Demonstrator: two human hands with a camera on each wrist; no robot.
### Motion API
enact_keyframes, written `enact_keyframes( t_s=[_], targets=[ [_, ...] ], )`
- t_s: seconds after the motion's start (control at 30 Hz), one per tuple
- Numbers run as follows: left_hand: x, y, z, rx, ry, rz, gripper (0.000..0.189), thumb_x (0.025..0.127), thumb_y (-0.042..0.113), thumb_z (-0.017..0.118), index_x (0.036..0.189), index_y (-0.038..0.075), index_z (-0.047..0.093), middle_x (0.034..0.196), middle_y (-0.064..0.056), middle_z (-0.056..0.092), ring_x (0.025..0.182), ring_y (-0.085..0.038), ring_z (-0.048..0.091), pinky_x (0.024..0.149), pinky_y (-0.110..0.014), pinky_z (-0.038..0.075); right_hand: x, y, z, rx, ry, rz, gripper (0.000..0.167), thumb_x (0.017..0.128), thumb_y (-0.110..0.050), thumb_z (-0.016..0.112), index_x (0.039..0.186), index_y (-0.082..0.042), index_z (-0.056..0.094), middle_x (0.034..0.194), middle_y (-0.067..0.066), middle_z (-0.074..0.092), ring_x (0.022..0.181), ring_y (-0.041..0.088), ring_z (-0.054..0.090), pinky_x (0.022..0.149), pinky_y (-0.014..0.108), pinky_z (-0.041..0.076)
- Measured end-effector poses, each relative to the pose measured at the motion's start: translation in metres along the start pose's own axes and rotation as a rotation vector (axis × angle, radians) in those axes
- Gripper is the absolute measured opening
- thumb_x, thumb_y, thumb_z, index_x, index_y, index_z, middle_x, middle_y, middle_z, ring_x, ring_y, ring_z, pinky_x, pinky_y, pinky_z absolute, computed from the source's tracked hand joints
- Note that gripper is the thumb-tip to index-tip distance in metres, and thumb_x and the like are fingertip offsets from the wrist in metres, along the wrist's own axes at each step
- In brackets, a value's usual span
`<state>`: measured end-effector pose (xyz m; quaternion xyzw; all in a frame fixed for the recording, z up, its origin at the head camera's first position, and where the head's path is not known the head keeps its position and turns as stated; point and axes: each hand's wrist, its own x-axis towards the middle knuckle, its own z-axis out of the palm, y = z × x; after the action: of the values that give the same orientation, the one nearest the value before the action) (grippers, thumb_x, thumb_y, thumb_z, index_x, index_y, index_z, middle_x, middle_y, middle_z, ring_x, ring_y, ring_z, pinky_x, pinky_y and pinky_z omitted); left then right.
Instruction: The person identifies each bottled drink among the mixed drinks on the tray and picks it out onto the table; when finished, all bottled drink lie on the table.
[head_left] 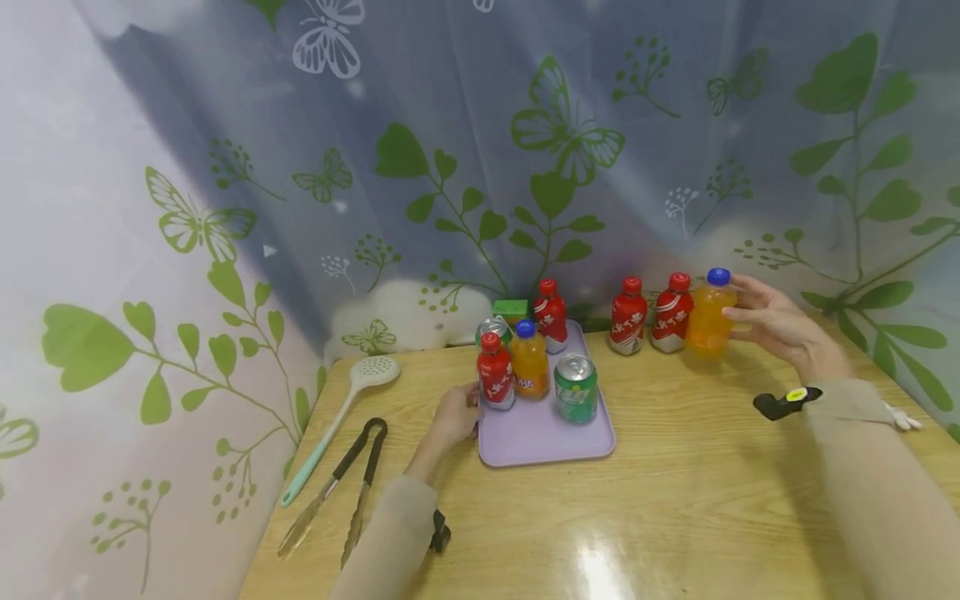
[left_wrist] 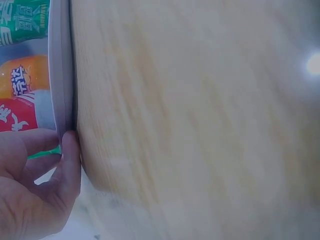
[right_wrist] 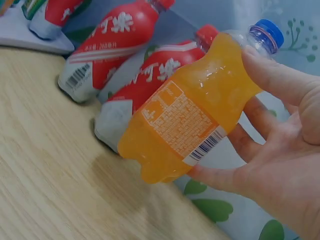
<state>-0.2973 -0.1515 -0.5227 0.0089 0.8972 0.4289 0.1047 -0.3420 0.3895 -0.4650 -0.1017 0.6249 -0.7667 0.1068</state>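
My right hand [head_left: 776, 325] grips an orange soda bottle [head_left: 708, 321] with a blue cap from its right side. In the right wrist view the bottle [right_wrist: 190, 110] leans, and its base seems slightly off the table. Two red cola bottles [head_left: 628, 317] stand just left of it. My left hand [head_left: 455, 414] pinches the left rim of a lilac tray [head_left: 543, 442], thumb and fingers [left_wrist: 70, 160] on either side. On the tray stand a red cola bottle [head_left: 496, 375], another orange soda bottle [head_left: 531, 367], a green can [head_left: 576, 389], a second can [head_left: 493, 330] and another red bottle [head_left: 551, 317].
A green box [head_left: 511, 311] shows at the tray's back, partly hidden. Black-handled tongs [head_left: 356, 475] and a slotted spoon [head_left: 341, 417] with a mint handle lie on the table's left. A patterned curtain [head_left: 480, 167] hangs behind the wooden table [head_left: 675, 500].
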Motion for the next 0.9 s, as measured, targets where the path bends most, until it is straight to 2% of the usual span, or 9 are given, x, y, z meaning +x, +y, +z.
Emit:
enact_keyframes(
  t_s=[0.13,0.33,0.5,0.7,0.8,0.83,0.9],
  targets=[
    [-0.001,-0.002,0.0,-0.024,0.003,0.012,0.064,0.093,-0.007,0.062,0.155,0.002,0.049,0.104,-0.015,0.064,0.064,-0.014,0.059,0.052,-0.019,0.056,0.004,0.003,-0.007,-0.007,0.043,0.004,0.06,0.105,0.003,0.053,0.151,-0.035,0.048,0.125,-0.022,0.068,0.109,0.002,0.068,0.084,0.031,0.065],
    [0.0,-0.003,0.0,-0.028,0.013,0.032,0.065,0.091,-0.009,0.061,0.154,0.0,0.05,0.107,-0.015,0.063,0.065,-0.013,0.059,0.051,-0.02,0.057,0.01,0.008,-0.013,0.028,0.093,-0.026,0.057,0.105,0.004,0.054,0.146,-0.035,0.049,0.121,-0.021,0.07,0.106,0.003,0.069,0.083,0.028,0.065],
    [0.001,-0.004,0.002,-0.039,0.012,0.036,0.066,0.09,-0.009,0.061,0.154,-0.001,0.05,0.106,-0.014,0.063,0.064,-0.013,0.058,0.05,-0.02,0.056,0.015,0.014,-0.014,0.064,0.11,-0.017,0.069,0.103,0.005,0.057,0.158,-0.031,0.04,0.121,-0.024,0.068,0.105,0.001,0.068,0.082,0.025,0.065],
    [0.0,-0.006,0.003,-0.049,0.01,0.039,0.067,0.09,-0.009,0.06,0.155,0.0,0.049,0.1,-0.012,0.062,0.06,-0.012,0.055,0.048,-0.018,0.053,0.019,0.019,-0.011,-0.067,0.169,0.029,0.082,0.103,-0.006,0.064,0.169,-0.032,0.022,0.135,-0.024,0.056,0.108,-0.007,0.061,0.083,0.02,0.061],
    [0.0,-0.005,0.002,-0.052,0.011,0.034,0.066,0.09,-0.009,0.061,0.155,0.0,0.049,0.1,-0.012,0.062,0.06,-0.012,0.056,0.048,-0.018,0.052,0.02,0.021,-0.011,-0.052,0.167,0.026,0.081,0.103,-0.004,0.064,0.168,-0.031,0.024,0.132,-0.024,0.06,0.108,-0.005,0.062,0.083,0.021,0.061],
    [0.0,-0.004,0.001,-0.051,0.01,0.034,0.066,0.091,-0.009,0.061,0.155,0.0,0.049,0.1,-0.012,0.062,0.06,-0.012,0.056,0.048,-0.018,0.053,0.021,0.021,-0.012,-0.044,0.169,0.025,0.08,0.103,-0.004,0.063,0.167,-0.032,0.026,0.125,-0.027,0.061,0.107,-0.005,0.063,0.082,0.021,0.061],
    [0.0,-0.003,0.0,-0.048,0.01,0.029,0.065,0.091,-0.008,0.061,0.155,0.0,0.049,0.103,-0.013,0.063,0.061,-0.012,0.057,0.05,-0.019,0.054,0.021,0.022,-0.013,-0.008,0.157,0.016,0.078,0.103,-0.001,0.061,0.166,-0.031,0.028,0.121,-0.027,0.064,0.107,-0.004,0.064,0.081,0.022,0.062]
  ],
)
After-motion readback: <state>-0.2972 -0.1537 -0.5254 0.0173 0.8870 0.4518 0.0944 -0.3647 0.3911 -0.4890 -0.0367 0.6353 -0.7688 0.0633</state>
